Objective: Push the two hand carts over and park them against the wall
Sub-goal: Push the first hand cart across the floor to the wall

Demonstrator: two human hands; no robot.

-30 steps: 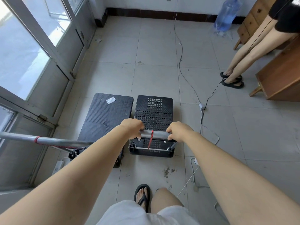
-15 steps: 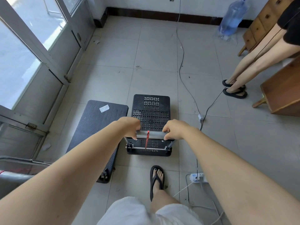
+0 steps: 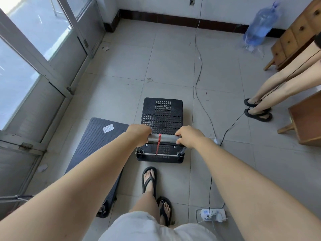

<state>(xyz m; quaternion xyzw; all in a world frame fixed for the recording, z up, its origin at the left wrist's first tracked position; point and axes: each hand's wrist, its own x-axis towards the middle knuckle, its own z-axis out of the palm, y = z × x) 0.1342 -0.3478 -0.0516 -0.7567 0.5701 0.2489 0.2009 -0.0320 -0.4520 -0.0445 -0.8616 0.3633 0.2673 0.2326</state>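
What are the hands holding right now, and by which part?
Both hands grip the perforated black cart by its silver handle bar: left hand at the bar's left end, right hand at its right end.

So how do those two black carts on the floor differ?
The perforated cart has a deck full of cut-out holes; the ribbed cart has a solid grooved deck with a white sticker. Both hands, left and right, grip the perforated cart's handle; nobody holds the ribbed cart. The ribbed cart looks larger. Both are black, flat and unloaded.
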